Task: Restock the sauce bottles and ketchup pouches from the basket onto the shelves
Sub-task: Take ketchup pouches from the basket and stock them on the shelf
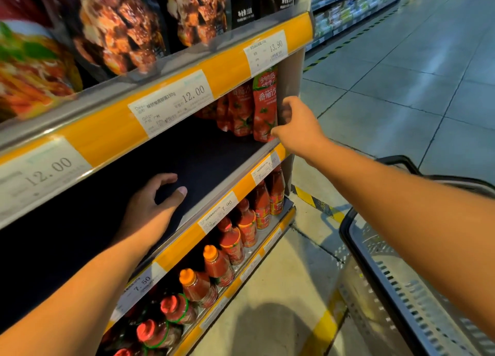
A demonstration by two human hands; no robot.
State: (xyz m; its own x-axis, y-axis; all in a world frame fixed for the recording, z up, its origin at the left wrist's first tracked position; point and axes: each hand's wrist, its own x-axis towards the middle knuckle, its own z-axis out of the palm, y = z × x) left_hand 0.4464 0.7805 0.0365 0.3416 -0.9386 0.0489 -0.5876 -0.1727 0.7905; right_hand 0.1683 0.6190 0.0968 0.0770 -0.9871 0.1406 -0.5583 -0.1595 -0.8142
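Note:
Red ketchup pouches (pixel 242 112) stand upright at the right end of the dark middle shelf (pixel 209 152). My right hand (pixel 297 125) reaches to the frontmost ketchup pouch (pixel 263 106); its thumb is at the pouch's lower corner and its curled fingers are around the right edge. Further left on the same shelf rests my left hand (pixel 152 203), fingers loosely curled and holding nothing. On the shelf below, a row of red sauce bottles (pixel 230 238) with red and orange caps runs along the front. The grey basket (pixel 356 248) with a black rim sits at the lower right; what shows of its inside holds nothing.
The top shelf carries large dark food pouches (pixel 117 26). Orange price strips (pixel 166 104) with white tags edge each shelf. A grey end panel (pixel 290 77) closes the shelf just right of the pouches. Tiled aisle floor and another shelf row (pixel 348 10) lie to the right.

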